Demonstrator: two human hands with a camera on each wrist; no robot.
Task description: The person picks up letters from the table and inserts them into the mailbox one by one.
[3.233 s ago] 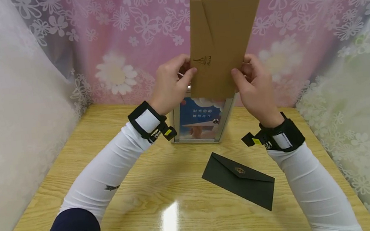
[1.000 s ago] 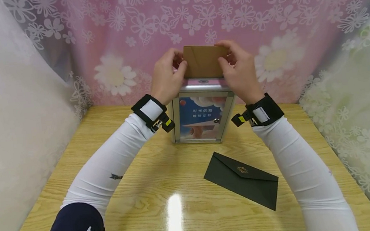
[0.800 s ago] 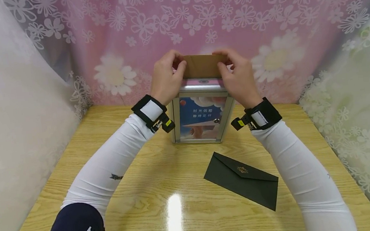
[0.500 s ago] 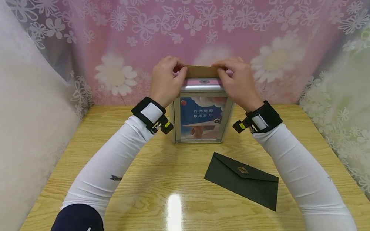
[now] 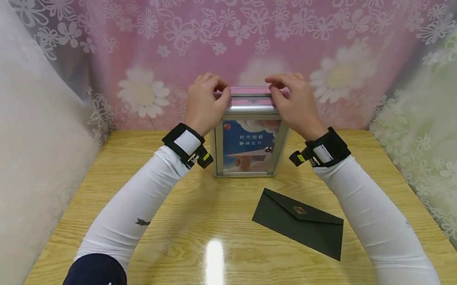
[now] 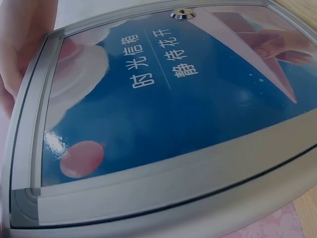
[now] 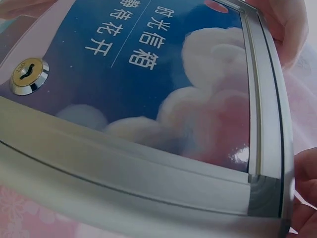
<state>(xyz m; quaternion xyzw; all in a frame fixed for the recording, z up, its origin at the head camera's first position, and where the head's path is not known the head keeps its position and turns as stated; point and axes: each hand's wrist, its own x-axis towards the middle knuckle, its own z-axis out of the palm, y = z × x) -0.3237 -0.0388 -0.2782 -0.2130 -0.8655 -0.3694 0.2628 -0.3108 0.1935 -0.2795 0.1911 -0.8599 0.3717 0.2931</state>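
Note:
A metal-framed letter box stands upright at the back of the table. Its blue front panel carries white Chinese characters, and a narrow dark slot crosses the pink top. My left hand is at the left end of this slot, thumb and fingers loosely bent. At the right end is my right hand, thumb and forefinger apart with nothing visible between them. No part of the brown envelope shows above the box. A dark green envelope with a gold emblem lies flap side up on the table.
The wooden table is bordered by a pink floral curtain behind and pale curtains at both sides. A round key lock sits on the box door, large in the right wrist view.
The brown envelope, first held high by both hands, has gone down through the slot out of sight. Both hands came down to the box top and let go. The green envelope stayed put.

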